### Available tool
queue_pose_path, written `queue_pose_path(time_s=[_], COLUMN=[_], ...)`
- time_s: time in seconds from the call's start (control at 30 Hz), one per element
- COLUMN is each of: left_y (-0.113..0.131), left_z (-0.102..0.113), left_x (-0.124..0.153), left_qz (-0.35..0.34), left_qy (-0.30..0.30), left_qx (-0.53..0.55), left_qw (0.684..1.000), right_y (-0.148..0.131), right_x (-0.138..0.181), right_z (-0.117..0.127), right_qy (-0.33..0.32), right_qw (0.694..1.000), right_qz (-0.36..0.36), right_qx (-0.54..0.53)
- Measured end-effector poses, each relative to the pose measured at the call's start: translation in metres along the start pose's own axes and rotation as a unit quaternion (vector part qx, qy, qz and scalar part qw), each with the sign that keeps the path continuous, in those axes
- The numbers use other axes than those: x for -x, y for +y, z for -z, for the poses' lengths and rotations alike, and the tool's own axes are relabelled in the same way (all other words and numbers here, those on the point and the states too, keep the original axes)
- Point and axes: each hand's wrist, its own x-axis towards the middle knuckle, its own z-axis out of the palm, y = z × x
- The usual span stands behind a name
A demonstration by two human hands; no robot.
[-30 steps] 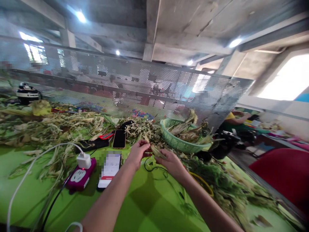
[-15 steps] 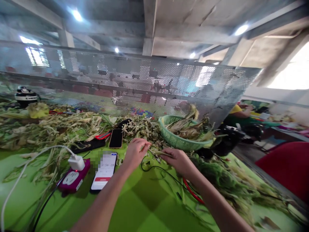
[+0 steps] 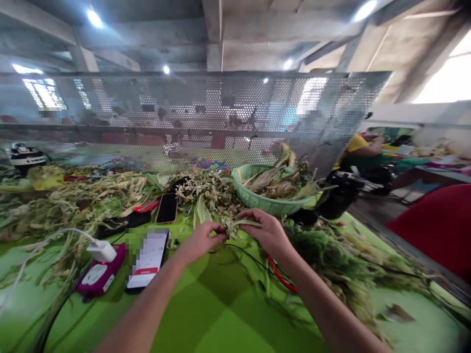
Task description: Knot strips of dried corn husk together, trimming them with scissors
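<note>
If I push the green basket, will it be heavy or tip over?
The basket is probably light, with dry-looking leaves showing inside. It likely won't tip easily, being wide and low, but leaves poking over its rim might fall out.

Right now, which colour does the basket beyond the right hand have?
The basket is light green; it shows in the head view.

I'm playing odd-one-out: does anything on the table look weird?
Yes: dry husk-like strips lie scattered over the green table, near a purple power strip, a lit phone and a dark phone. Electronics look odd among plant scraps.
</note>
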Motion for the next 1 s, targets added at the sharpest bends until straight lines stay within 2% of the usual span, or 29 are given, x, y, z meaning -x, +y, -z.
queue_pose_path(time_s=[0.13, 0.23, 0.47, 0.57, 0.63, 0.73, 0.83, 0.93, 1.0], left_y=[-0.005, -0.003, 0.018, 0.016, 0.012, 0.005, 0.002, 0.001, -0.001], left_z=[-0.006, -0.011, -0.021, -0.028, -0.032, -0.033, -0.027, -0.022, -0.022], left_x=[-0.005, -0.007, 0.000, 0.008, 0.012, 0.018, 0.021, 0.022, 0.023], left_qz=[0.045, 0.053, 0.057, 0.064, 0.076, 0.089, 0.079, 0.081, 0.074], left_qy=[0.040, 0.081, 0.097, 0.141, 0.184, 0.247, 0.293, 0.311, 0.303], left_qx=[0.075, 0.076, 0.070, 0.121, 0.185, 0.257, 0.291, 0.283, 0.273], left_qw=[0.995, 0.992, 0.991, 0.981, 0.962, 0.930, 0.907, 0.904, 0.910], right_y=[-0.001, 0.000, -0.001, 0.000, 0.002, 0.005, 0.006, 0.007, 0.008], right_x=[-0.001, -0.002, 0.000, -0.001, -0.002, -0.003, -0.003, 0.000, 0.002], right_z=[0.000, 0.002, 0.002, 0.001, 0.001, -0.001, -0.006, -0.012, -0.015], right_qy=[0.058, 0.074, 0.080, 0.083, 0.079, 0.041, -0.051, -0.147, -0.169], right_qw=[0.981, 0.966, 0.963, 0.968, 0.972, 0.983, 0.990, 0.986, 0.985], right_qz=[-0.042, -0.059, -0.076, -0.068, -0.064, -0.065, -0.070, -0.064, -0.031], right_qx=[-0.178, -0.242, -0.244, -0.226, -0.212, -0.166, -0.107, -0.048, 0.006])
